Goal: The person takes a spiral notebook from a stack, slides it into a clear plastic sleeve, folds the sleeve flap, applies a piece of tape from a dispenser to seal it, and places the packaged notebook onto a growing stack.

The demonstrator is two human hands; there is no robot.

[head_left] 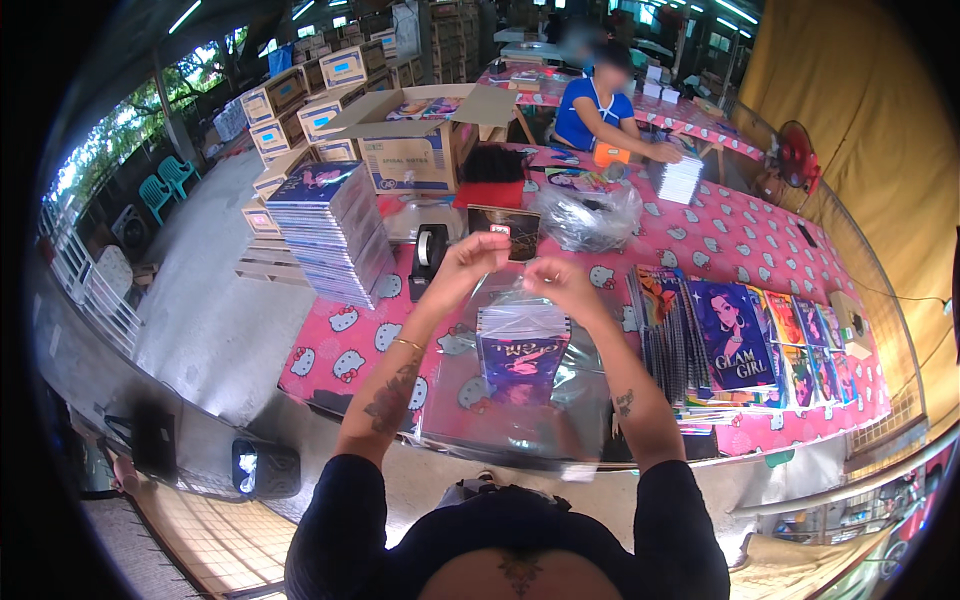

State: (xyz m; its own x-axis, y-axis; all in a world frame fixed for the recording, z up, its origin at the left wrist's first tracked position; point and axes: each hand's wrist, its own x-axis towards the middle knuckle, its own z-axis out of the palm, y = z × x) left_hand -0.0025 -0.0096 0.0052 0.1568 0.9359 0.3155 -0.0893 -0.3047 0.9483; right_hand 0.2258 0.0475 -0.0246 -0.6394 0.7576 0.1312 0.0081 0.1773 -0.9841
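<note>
A bundle of spiral notebooks (522, 362) with purple covers sits inside a clear plastic bag (455, 395) at the table's near edge, its white page edges toward the far side. Above its far end my right hand (562, 284) pinches the top of the bag. Close beside it, slightly higher, my left hand (474, 262) has thumb and fingers pressed together; what they hold is too thin to make out. A black tape dispenser (428, 258) stands just left of my left wrist. Beyond my hands is a dark printed packet (510, 228).
A tall stack of notebooks (335, 235) stands at left, an open cardboard box (408, 160) behind it. More notebooks (730, 335) cover the right side of the pink table (765, 250). Crumpled plastic (590, 215) lies farther back. A person in blue (597, 112) touches a white stack across the table.
</note>
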